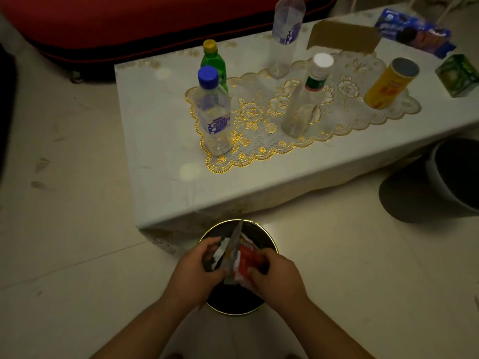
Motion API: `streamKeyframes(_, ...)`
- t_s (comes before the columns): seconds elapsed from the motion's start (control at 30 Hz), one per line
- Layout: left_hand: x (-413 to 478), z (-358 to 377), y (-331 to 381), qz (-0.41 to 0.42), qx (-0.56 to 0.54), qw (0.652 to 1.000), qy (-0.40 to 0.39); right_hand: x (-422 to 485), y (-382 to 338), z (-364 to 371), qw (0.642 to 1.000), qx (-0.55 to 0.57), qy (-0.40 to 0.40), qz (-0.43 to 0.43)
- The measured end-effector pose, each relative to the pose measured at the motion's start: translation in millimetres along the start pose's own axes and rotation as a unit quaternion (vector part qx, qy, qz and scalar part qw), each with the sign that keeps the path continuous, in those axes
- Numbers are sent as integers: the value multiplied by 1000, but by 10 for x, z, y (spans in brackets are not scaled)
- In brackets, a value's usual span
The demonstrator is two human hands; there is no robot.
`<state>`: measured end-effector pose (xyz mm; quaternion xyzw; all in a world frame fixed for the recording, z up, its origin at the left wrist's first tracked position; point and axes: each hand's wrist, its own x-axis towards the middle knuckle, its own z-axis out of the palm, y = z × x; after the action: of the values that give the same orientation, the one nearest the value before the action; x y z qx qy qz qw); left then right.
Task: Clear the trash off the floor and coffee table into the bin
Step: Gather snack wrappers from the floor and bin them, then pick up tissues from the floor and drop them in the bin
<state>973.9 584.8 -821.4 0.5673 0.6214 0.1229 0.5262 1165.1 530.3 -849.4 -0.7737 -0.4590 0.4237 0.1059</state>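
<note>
Bottom centre, right over the bin (220,225), I've got both hands on one bunch of wrappers (234,244). L hand (199,266): fingers (207,246) curled round the left edge of the bunch, on a dark scrap w/ something white. R hand (276,274): pinching the red-and-white packet (248,259) on its right side.

Key relation as I read it: the bunch sits between the two hands and directly above the bin mouth. Its long axis runs up-frame toward the surface (155,125), grey tip poking past the far rim. Both hands equally near, so no reach needed; I'd say a plain let-go drops it in. Bin interior is dark, can't tell what's in there.

On the surface, L to R:
- blue-cap bottle (213,112), w/ the green bottle (213,63) just behind it
- tall clear bottle (285,35)
- white-cap bottle (305,99)
- yellow canister (391,82)
- green box (457,75)

The bottles and canister stand on the lace mat (259,117) and look near empty. The green box sits off the mat.

Far right on the floor there's a second dark bucket (440,182), contents hidden.
</note>
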Motion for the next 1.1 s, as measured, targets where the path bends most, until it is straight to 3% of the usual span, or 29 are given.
streamKeyframes(0.33, -281, -219, 402, 14, 33, 999, 0, -425, -117, -573, 999, -1, 47, -1)
streamKeyframes(0.6, -857, -890, 1733, 111, 170, 979, -14, -1173, -884, -1743, 997, -10, 63, -40)
streamKeyframes(0.87, -1527, -1338, 3579, 262, 388, 883, -5, -2256, -1596, -3210, 980, -57, 181, -62)
streamKeyframes(1.1, -2256, -738, 4981, 352, 500, 789, -55, -3509, -1317, -4315, 950, -70, 305, -11)
